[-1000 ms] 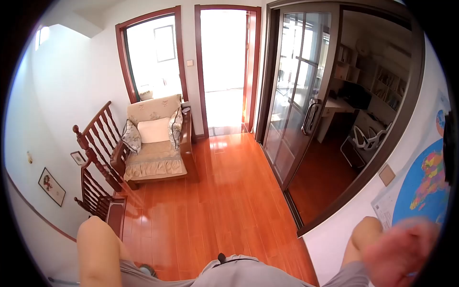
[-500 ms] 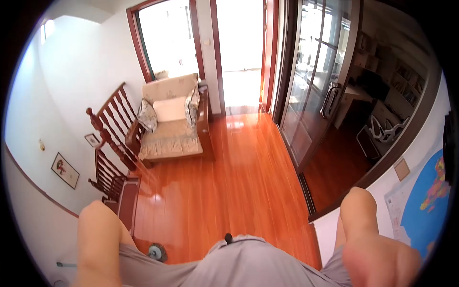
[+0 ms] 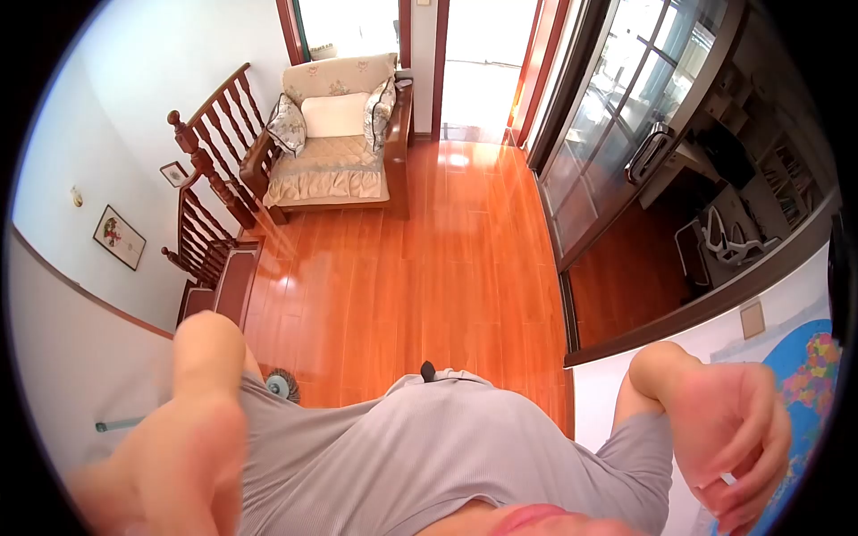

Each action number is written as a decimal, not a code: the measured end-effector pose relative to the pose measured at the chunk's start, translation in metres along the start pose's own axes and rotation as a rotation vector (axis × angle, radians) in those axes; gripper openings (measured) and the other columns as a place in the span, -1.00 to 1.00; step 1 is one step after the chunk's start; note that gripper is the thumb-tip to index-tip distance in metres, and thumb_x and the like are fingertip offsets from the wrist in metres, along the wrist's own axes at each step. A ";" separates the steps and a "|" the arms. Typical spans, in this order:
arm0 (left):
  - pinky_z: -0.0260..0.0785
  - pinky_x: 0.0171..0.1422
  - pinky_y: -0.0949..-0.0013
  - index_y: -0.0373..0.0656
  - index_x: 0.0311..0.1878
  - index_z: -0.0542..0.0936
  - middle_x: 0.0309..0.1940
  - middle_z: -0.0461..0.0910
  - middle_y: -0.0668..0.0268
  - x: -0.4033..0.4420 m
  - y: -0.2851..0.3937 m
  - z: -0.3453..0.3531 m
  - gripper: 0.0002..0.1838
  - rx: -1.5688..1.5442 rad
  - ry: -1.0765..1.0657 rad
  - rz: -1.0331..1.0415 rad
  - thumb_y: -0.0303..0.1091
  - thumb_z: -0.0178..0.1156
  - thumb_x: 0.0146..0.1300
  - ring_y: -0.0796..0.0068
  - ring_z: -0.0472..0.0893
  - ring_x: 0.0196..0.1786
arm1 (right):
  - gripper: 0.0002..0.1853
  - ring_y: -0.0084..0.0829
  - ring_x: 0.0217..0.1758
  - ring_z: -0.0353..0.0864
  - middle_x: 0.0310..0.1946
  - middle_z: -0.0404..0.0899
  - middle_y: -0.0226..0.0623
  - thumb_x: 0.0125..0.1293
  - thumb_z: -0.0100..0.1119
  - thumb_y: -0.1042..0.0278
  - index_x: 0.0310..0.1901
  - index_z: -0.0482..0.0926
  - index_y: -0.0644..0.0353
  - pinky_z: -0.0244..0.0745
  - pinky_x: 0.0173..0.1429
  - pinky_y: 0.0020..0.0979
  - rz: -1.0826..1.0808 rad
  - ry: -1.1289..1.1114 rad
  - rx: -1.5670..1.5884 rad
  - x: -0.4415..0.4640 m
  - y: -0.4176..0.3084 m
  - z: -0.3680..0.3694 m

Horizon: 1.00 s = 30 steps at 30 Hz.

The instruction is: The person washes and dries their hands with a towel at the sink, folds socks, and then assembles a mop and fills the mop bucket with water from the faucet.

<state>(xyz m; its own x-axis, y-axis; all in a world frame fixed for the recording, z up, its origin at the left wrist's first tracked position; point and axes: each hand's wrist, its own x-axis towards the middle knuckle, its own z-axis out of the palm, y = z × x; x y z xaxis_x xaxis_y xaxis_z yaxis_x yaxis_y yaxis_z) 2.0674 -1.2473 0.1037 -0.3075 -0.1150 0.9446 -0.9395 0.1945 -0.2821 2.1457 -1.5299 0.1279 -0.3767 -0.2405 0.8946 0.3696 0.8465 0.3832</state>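
My left hand (image 3: pixel 183 460) is raised at the lower left, close to the camera. It is blurred and its fingers run toward the bottom edge, so their position is unclear. On the lower right my right hand (image 3: pixel 733 429) hangs bent at the wrist, its fingers loosely curled with a gap between them and nothing visible in them. Behind that hand is a colourful map (image 3: pixel 809 375) on the wall. Between both arms is my grey shirt (image 3: pixel 447 438). Below my left forearm, a round grey-fringed mop head (image 3: pixel 282 386) rests on the floor.
A cushioned wooden armchair (image 3: pixel 331 170) stands ahead beside a wooden stair railing (image 3: pixel 214 152). Shiny wooden floor (image 3: pixel 420 286) stretches toward a bright doorway (image 3: pixel 483 71). A glass sliding door (image 3: pixel 617 116) stands at the right, by a darker room with a white-framed chair (image 3: pixel 728 241). A teal stick (image 3: pixel 121 424) shows lower left.
My view has tilted down, so the armchair and doorway sit higher. Both hands have come further into view, and the right hand's fingers now show.
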 end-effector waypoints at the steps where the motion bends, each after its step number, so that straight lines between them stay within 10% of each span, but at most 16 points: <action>1: 0.46 0.09 0.27 0.28 0.15 0.54 0.22 0.33 0.50 -0.002 0.002 -0.002 -0.60 -0.034 0.021 0.038 -0.19 0.31 0.23 0.36 0.29 0.26 | -0.88 -0.63 -0.21 0.62 -0.21 0.65 -0.59 0.30 0.20 0.24 -0.19 0.67 -0.03 0.50 -0.14 -0.60 0.044 0.057 -0.155 -0.004 0.000 0.004; 5: 0.48 0.07 0.29 0.28 0.13 0.56 0.20 0.34 0.50 -0.025 0.006 -0.007 -0.61 -0.045 0.085 0.153 -0.20 0.31 0.22 0.37 0.30 0.25 | -0.89 -0.79 -0.51 0.49 -0.51 0.57 -0.69 0.35 0.13 0.23 -0.32 0.63 -0.08 0.35 -0.43 -0.75 0.147 0.037 -0.450 -0.029 -0.009 0.005; 12: 0.51 0.10 0.14 -0.08 -0.12 0.64 -0.03 0.37 0.21 -0.154 0.009 -0.024 -0.71 0.981 -0.300 -0.354 -0.38 0.43 0.05 0.15 0.43 0.08 | -0.83 -0.60 -0.68 0.23 -0.61 0.38 -0.52 0.49 -0.08 0.27 -0.28 0.47 0.02 0.13 -0.60 -0.58 0.623 0.181 -0.610 -0.098 0.009 0.006; 18: 0.35 0.30 0.05 -0.17 0.12 0.53 0.22 0.30 0.08 -0.243 0.062 -0.028 -0.60 0.971 0.088 -1.489 -0.43 0.26 0.19 0.06 0.41 0.26 | -0.86 -0.70 -0.54 0.23 -0.49 0.38 -0.51 0.45 0.05 0.33 -0.11 0.50 0.21 0.14 -0.44 -0.61 1.332 0.719 -0.916 -0.260 0.023 -0.015; 20: 0.27 0.36 -0.05 -0.17 0.20 0.47 0.36 0.20 0.05 -0.243 0.084 -0.046 -0.55 0.988 -0.238 -1.728 -0.42 0.21 0.22 0.05 0.32 0.37 | -0.86 -0.73 -0.50 0.24 -0.46 0.39 -0.53 0.40 0.12 0.35 -0.10 0.52 0.21 0.14 -0.42 -0.64 1.529 0.820 -0.845 -0.302 0.015 -0.019; 22: 0.21 0.40 -0.08 -0.16 0.22 0.47 0.40 0.17 0.06 -0.247 0.099 -0.067 -0.54 1.046 -0.392 -1.718 -0.41 0.20 0.22 0.05 0.29 0.39 | -0.87 -0.76 -0.44 0.32 -0.40 0.45 -0.54 0.37 0.15 0.41 -0.09 0.54 0.18 0.19 -0.38 -0.67 1.941 0.745 -0.819 -0.342 -0.003 -0.016; 26: 0.07 0.49 -0.11 -0.13 0.24 0.46 0.44 0.13 0.08 -0.262 0.101 -0.096 -0.52 1.073 -0.585 -1.710 -0.41 0.20 0.23 0.05 0.26 0.42 | -0.87 -0.77 -0.36 0.42 -0.30 0.53 -0.56 0.34 0.17 0.44 -0.10 0.57 0.14 0.28 -0.34 -0.68 2.052 1.186 -0.592 -0.366 -0.013 -0.006; 30: 0.08 0.49 -0.11 -0.10 0.25 0.46 0.44 0.12 0.08 -0.295 0.064 -0.092 -0.51 0.970 -0.560 -1.711 -0.40 0.21 0.22 0.07 0.27 0.41 | -0.88 -0.76 -0.33 0.43 -0.28 0.52 -0.55 0.38 0.11 0.43 -0.09 0.56 0.13 0.31 -0.28 -0.68 2.065 0.979 -0.677 -0.368 0.009 -0.021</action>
<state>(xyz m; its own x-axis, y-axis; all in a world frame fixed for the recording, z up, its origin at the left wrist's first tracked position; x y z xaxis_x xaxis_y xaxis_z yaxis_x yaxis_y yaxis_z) 2.1118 -1.1108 -0.1777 0.9672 0.1597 0.1976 0.0420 -0.8675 0.4957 2.3054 -1.4436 -0.1930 0.9675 0.1390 -0.2110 -0.2161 0.0223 -0.9761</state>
